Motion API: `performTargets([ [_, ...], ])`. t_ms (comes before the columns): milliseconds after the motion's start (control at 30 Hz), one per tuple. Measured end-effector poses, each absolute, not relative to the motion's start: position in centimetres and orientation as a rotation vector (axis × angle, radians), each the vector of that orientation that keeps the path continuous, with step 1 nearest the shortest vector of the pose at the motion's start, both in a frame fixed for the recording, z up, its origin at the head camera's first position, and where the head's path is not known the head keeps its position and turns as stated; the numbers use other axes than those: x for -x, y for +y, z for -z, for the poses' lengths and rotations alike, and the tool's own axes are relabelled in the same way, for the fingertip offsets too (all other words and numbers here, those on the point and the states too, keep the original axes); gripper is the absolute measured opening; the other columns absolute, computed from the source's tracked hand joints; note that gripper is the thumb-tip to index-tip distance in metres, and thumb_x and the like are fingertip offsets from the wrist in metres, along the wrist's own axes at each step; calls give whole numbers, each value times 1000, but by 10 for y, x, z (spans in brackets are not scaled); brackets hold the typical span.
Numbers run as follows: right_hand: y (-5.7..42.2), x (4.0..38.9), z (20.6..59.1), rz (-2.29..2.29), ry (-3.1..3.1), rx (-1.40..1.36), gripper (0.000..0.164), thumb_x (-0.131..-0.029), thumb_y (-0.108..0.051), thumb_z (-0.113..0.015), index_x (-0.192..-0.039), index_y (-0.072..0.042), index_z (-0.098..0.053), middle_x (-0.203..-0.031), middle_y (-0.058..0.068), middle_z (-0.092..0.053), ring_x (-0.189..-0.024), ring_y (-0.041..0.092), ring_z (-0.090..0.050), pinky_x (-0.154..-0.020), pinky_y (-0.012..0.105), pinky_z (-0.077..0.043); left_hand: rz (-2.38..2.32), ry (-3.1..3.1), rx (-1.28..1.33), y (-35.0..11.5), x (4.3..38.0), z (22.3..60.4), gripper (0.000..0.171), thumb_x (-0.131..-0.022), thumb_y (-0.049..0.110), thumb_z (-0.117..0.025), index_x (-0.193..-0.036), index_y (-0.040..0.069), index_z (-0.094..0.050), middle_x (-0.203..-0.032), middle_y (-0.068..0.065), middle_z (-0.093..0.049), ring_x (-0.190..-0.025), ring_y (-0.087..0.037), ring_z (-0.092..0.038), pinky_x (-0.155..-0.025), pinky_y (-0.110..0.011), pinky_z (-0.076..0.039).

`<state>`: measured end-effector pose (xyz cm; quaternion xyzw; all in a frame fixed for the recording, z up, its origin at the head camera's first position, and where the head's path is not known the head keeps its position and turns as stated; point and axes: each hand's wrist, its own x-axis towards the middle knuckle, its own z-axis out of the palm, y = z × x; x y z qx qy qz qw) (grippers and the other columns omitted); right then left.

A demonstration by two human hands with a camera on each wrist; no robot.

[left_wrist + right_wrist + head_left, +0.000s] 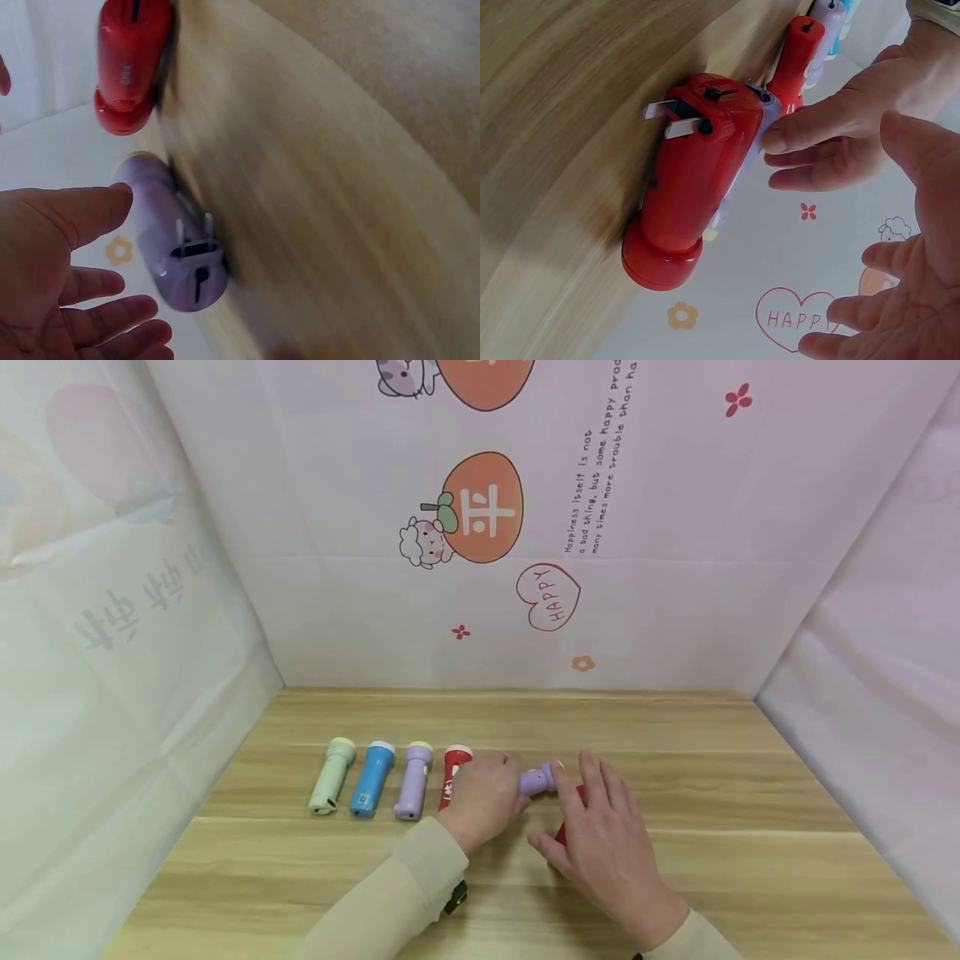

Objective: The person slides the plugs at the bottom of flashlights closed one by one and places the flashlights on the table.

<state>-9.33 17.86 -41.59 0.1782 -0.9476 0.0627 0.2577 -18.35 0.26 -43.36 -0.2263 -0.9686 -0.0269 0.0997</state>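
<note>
On the bench [750, 827], the slanted purple flashlight [537, 781] is taken as landmark. Farthest to its left, a green flashlight [330, 781] is laid with its head turned away from the person. Next, nearer the landmark, a blue flashlight [372, 781] is placed, followed by another purple flashlight [413, 782], all three set apart and roughly parallel. Closer again to the landmark's left, a patterned red flashlight [455, 766] is partly covered by the left hand [483, 797]. This hand is held just beside the landmark, its thumb extended and its fingers loosely bent, with nothing gripped; whether the landmark is touched by the thumb cannot be told. The landmark itself is tilted, its head pointed rightward, and two prongs [194, 229] are exposed at its tail. Just to the landmark's right, a plain red flashlight [697, 169] is laid, its own two metal prongs bared. Above it, to the landmark's right, the right hand [609, 835] is held with thumb and fingers spread, nothing being grasped.
</note>
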Motion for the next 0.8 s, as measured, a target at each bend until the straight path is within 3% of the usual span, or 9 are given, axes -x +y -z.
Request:
performTargets([
  [233, 181, 93, 419, -105, -2687, -449, 97, -81, -67, -78, -156, -13, -47, -158, 31, -41, -142, 57, -41, -109, 72, -39, 53, -2917, 663, 10, 192, 445, 45, -88, 52, -80, -109, 14, -68, -94, -3, -71, -84, -23, -69, -66, -39, -56],
  [433, 188, 94, 424, -12, -2777, -418, 108, -76, -79, -73, -161, -20, -41, -164, 26, -35, -146, 56, -36, -109, 75, -37, 48, -2931, 681, 13, 194, 449, 46, -88, 50, -81, -113, 14, -69, -95, -3, -71, -86, -22, -68, -72, -38, -57],
  [667, 194, 96, 425, 0, -2792, -408, 108, -76, -81, -71, -161, -19, -41, -164, 26, -35, -146, 57, -36, -109, 76, -35, 20, -2936, 710, 18, 197, 453, 46, -89, 50, -80, -116, 14, -69, -100, -3, -72, -90, -21, -67, -79, -39, -57],
  [800, 196, 97, 424, 13, -2797, -402, 107, -77, -80, -71, -160, -19, -42, -165, 26, -34, -146, 57, -35, -109, 76, -35, 31, -2955, 691, 21, 199, 456, 45, -89, 48, -80, -117, 14, -70, -100, -4, -72, -89, -21, -66, -76, -39, -58],
])
